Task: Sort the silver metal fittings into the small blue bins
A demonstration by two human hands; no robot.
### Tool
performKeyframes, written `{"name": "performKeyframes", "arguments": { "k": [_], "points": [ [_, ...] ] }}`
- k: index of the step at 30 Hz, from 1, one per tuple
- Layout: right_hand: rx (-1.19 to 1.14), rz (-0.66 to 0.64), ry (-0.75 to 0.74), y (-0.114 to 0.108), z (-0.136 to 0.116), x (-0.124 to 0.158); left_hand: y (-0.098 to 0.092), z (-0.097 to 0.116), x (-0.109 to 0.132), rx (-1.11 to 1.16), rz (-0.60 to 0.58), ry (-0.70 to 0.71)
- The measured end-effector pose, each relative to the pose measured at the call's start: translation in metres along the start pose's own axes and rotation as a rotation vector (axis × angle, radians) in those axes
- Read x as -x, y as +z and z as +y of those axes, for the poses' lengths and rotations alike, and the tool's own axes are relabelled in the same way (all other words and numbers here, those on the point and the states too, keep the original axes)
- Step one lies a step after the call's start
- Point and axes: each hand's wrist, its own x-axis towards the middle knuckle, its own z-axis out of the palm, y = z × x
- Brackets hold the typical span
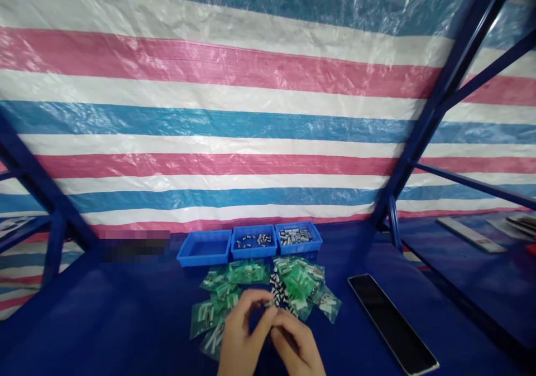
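Observation:
My left hand (245, 331) and my right hand (296, 342) meet low in the middle of the head view, fingertips close together. Both are closed in a pinch; whatever lies between the fingertips is too small and hidden to make out. Just beyond them is a loose pile of small metal screws (276, 288) on the blue surface. Green-tinted clear plastic bags (299, 278) with small parts inside lie right of the pile. More such bags (205, 316) are spread to the left, some partly behind my left hand.
Three blue trays stand in a row behind: a bare left one (205, 245), a middle one (254, 251) with some screws, and a right one (298, 246) with metal pieces. A black phone-like slab (391, 321) lies at right. Blue metal posts (422, 125) frame a striped sheet (234, 125).

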Motion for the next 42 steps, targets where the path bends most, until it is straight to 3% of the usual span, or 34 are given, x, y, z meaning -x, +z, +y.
{"name": "performKeyframes", "arguments": {
  "k": [3, 5, 8, 10, 15, 18, 21, 28, 36, 39, 42],
  "points": [
    [-0.028, -0.035, 0.051, 0.002, 0.001, 0.001, -0.005, 0.001, -0.052, -0.266, 0.076, 0.161],
    [-0.026, -0.028, 0.052, 0.001, 0.0, 0.001, -0.008, -0.005, -0.087, -0.322, 0.086, 0.171],
    [0.031, -0.02, 0.007, -0.004, -0.001, 0.001, -0.012, -0.02, -0.108, -0.405, 0.073, 0.131],
    [0.108, -0.025, -0.022, -0.009, -0.001, 0.002, -0.012, -0.027, -0.094, -0.46, 0.02, 0.105],
    [0.235, 0.031, -0.012, -0.018, 0.006, 0.008, 0.0, -0.028, -0.024, -0.568, -0.204, 0.054],
    [0.246, 0.022, -0.023, -0.018, 0.008, 0.009, 0.009, -0.028, 0.0, -0.656, -0.284, 0.023],
    [0.255, 0.017, -0.036, -0.016, 0.01, 0.01, 0.014, -0.034, 0.005, -0.715, -0.3, 0.029],
    [0.339, -0.024, -0.034, -0.016, 0.017, 0.012, 0.012, -0.047, 0.004, -0.703, -0.214, 0.074],
    [0.701, -0.212, -0.129, -0.012, 0.031, 0.021, 0.01, -0.043, 0.011, -0.682, -0.244, 0.051],
    [0.731, -0.207, -0.161, -0.007, 0.035, 0.022, 0.01, -0.043, 0.013, -0.63, -0.271, 0.041],
    [0.675, -0.119, -0.142, -0.005, 0.03, 0.016, 0.008, -0.041, 0.013, -0.462, -0.194, 0.033]
  ]
}}
